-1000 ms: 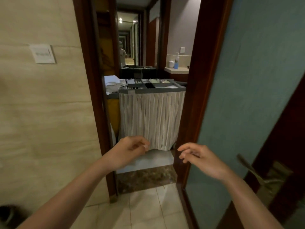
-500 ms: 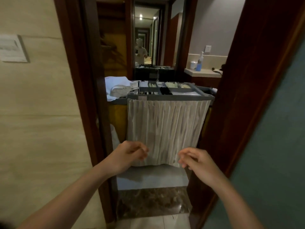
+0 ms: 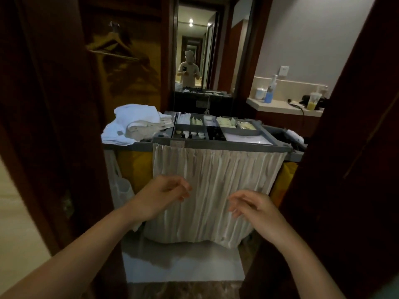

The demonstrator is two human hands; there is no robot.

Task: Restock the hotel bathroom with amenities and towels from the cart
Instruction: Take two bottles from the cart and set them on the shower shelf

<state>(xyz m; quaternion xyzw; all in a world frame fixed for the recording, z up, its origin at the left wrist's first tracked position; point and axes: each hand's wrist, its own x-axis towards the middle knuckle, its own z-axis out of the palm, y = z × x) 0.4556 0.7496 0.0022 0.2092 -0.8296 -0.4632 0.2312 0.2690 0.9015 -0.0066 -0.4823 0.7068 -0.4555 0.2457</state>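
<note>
A housekeeping cart point(image 3: 216, 145) stands just beyond the doorway, its front covered by a pleated white curtain point(image 3: 216, 182). The grey top tray holds compartments with small bottles point(image 3: 190, 134) and packets point(image 3: 226, 121). White towels point(image 3: 133, 123) lie heaped on the cart's left end. My left hand point(image 3: 164, 195) and my right hand point(image 3: 257, 208) hover in front of the curtain, fingers loosely curled and apart, holding nothing.
Dark wooden door frames point(image 3: 54, 147) close in on both sides. A mirror point(image 3: 194, 50) behind the cart reflects a person. A counter point(image 3: 285, 107) at the back right carries a spray bottle point(image 3: 269, 91) and cups. Yellow bags point(image 3: 133, 167) hang under the cart.
The view has advanced through the doorway toward the cart, which now looks much closer. Both hands stay raised and empty in front of me.
</note>
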